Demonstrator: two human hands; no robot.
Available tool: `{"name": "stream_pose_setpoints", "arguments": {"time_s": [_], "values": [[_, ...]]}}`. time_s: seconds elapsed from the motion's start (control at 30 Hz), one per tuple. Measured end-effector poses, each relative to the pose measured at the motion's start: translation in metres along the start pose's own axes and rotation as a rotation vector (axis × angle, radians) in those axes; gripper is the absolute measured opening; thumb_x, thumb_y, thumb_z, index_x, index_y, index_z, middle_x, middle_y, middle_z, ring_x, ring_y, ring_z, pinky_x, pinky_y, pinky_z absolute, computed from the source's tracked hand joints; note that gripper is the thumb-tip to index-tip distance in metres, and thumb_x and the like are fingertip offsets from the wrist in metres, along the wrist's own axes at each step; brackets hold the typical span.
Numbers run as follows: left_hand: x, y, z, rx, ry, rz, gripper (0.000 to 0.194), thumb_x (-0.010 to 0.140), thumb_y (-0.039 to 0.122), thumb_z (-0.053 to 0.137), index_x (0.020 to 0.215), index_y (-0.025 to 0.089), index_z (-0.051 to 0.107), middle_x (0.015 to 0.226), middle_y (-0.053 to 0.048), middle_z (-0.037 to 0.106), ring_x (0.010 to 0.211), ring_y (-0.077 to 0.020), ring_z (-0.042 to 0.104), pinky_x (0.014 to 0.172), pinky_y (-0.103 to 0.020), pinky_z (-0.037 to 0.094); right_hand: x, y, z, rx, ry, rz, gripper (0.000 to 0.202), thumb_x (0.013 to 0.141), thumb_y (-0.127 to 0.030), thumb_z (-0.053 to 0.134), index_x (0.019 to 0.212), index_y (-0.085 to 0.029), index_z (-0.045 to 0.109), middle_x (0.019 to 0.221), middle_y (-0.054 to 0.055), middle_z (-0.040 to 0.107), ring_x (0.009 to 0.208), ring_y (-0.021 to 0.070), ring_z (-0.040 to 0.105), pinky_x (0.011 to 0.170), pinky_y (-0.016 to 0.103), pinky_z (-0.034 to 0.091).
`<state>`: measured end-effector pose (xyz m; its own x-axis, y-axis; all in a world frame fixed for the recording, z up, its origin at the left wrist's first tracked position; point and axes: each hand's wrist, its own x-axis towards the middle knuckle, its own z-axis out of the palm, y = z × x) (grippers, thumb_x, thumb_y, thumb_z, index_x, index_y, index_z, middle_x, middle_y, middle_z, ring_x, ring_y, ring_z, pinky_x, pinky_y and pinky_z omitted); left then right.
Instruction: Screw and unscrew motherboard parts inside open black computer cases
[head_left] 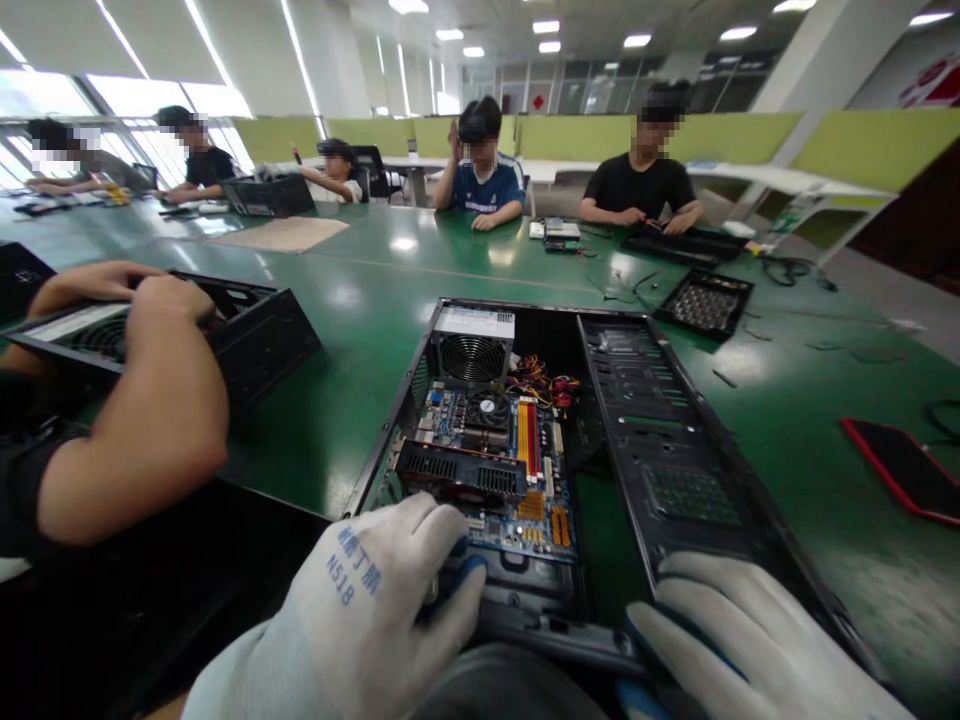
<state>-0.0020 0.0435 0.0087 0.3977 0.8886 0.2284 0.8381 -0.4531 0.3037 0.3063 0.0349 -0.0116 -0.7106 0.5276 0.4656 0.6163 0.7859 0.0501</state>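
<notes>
A black computer case (626,560) lies open on the green table in front of me. Inside are a blue motherboard (551,535), a dark graphics card (457,468), a round CPU fan (487,407) and a silver power supply (474,322) with bundled coloured wires. My left hand (390,590), in a white glove with blue fingertips, is closed at the case's near left edge, just below the graphics card; its fingertips are partly hidden. My right hand (742,625), gloved alike, grips the near right corner, with fingers over the bay frame and thumb at the near rim.
Beside me on the left, a co-worker's arms (150,400) reach into another black case (262,340). A red-edged phone-like slab (904,470) lies at right. Beyond my case are a black perforated part (705,302) and loose cables. Several people sit across the table (360,290).
</notes>
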Motion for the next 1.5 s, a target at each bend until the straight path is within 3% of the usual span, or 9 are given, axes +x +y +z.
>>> {"name": "stream_pose_setpoints", "arguments": {"time_s": [0.23, 0.47, 0.7, 0.8, 0.93, 1.0, 1.13, 1.3, 1.5], "values": [[0.000, 0.000, 0.002, 0.020, 0.052, -0.020, 0.011, 0.092, 0.035, 0.057, 0.090, 0.025, 0.061, 0.078, 0.000, 0.063, 0.069, -0.0179, 0.063, 0.061, -0.029, 0.045, 0.000, -0.007, 0.001, 0.003, 0.054, 0.070, 0.026, 0.083, -0.037, 0.070, 0.106, -0.024, 0.069, 0.093, 0.010, 0.072, 0.091, 0.0316, 0.066, 0.076, 0.048, 0.054], [-0.001, 0.000, 0.001, 0.027, 0.048, -0.032, 0.014, 0.095, 0.036, 0.056, 0.089, 0.024, 0.059, 0.079, 0.000, 0.064, 0.073, -0.0188, 0.064, 0.066, -0.031, 0.045, 0.002, -0.008, -0.008, 0.048, 0.002, 0.075, 0.026, 0.087, -0.037, 0.070, 0.109, -0.025, 0.069, 0.102, 0.010, 0.071, 0.094, 0.0311, 0.066, 0.075, 0.046, 0.054], [0.000, 0.001, 0.001, 0.022, 0.066, -0.010, 0.014, 0.095, 0.036, 0.056, 0.088, 0.024, 0.060, 0.079, -0.001, 0.066, 0.074, -0.0188, 0.065, 0.067, -0.031, 0.046, 0.065, 0.022, -0.026, 0.000, -0.117, 0.125, 0.034, 0.095, -0.056, 0.058, 0.099, -0.026, 0.072, 0.094, 0.009, 0.070, 0.085, 0.0270, 0.065, 0.075, 0.043, 0.053], [0.000, 0.001, 0.001, 0.031, 0.090, -0.005, 0.014, 0.095, 0.036, 0.054, 0.089, 0.024, 0.059, 0.080, -0.001, 0.066, 0.073, -0.0195, 0.065, 0.066, -0.032, 0.045, 0.112, 0.045, -0.009, -0.123, -0.274, 0.154, 0.046, 0.096, -0.061, 0.053, 0.102, -0.020, 0.073, 0.100, 0.013, 0.070, 0.097, 0.0310, 0.065, 0.085, 0.044, 0.051], [-0.001, 0.000, 0.003, 0.032, 0.084, 0.001, 0.016, 0.097, 0.038, 0.052, 0.091, 0.024, 0.057, 0.083, -0.001, 0.065, 0.076, -0.0198, 0.064, 0.069, -0.033, 0.044, 0.170, 0.070, 0.041, -0.187, -0.550, 0.131, 0.053, 0.093, -0.062, 0.057, 0.110, -0.013, 0.071, 0.110, 0.018, 0.072, 0.103, 0.0324, 0.067, 0.087, 0.040, 0.050], [-0.002, -0.001, 0.004, 0.037, 0.065, -0.008, 0.017, 0.098, 0.039, 0.051, 0.092, 0.024, 0.057, 0.085, -0.001, 0.065, 0.078, -0.0195, 0.064, 0.069, -0.034, 0.043, 0.191, 0.076, 0.067, -0.187, -0.682, 0.149, 0.063, 0.089, -0.065, 0.059, 0.122, -0.011, 0.068, 0.122, 0.021, 0.070, 0.112, 0.0345, 0.066, 0.091, 0.040, 0.049], [-0.003, 0.001, 0.003, 0.023, 0.052, -0.030, 0.016, 0.098, 0.038, 0.050, 0.093, 0.025, 0.056, 0.085, -0.001, 0.064, 0.077, -0.0189, 0.063, 0.068, -0.034, 0.043, 0.213, 0.079, 0.105, -0.176, -0.776, 0.164, 0.070, 0.082, -0.064, 0.068, 0.126, -0.009, 0.067, 0.122, 0.022, 0.072, 0.113, 0.0347, 0.068, 0.091, 0.040, 0.051], [-0.002, 0.001, 0.002, -0.006, 0.071, -0.032, 0.014, 0.097, 0.038, 0.052, 0.091, 0.025, 0.055, 0.083, 0.001, 0.063, 0.075, -0.0187, 0.061, 0.066, -0.035, 0.041, 0.217, 0.081, 0.115, -0.184, -0.772, 0.155, 0.062, 0.076, -0.057, 0.076, 0.117, -0.011, 0.072, 0.118, 0.020, 0.074, 0.108, 0.0331, 0.070, 0.089, 0.038, 0.053], [-0.001, 0.000, 0.003, -0.015, 0.055, -0.035, 0.015, 0.096, 0.038, 0.054, 0.089, 0.025, 0.055, 0.083, 0.001, 0.064, 0.074, -0.0188, 0.061, 0.065, -0.035, 0.039, 0.214, 0.086, 0.110, -0.207, -0.720, 0.157, 0.073, 0.068, -0.067, 0.075, 0.115, -0.012, 0.072, 0.116, 0.020, 0.073, 0.105, 0.0366, 0.071, 0.085, 0.042, 0.055]]}}
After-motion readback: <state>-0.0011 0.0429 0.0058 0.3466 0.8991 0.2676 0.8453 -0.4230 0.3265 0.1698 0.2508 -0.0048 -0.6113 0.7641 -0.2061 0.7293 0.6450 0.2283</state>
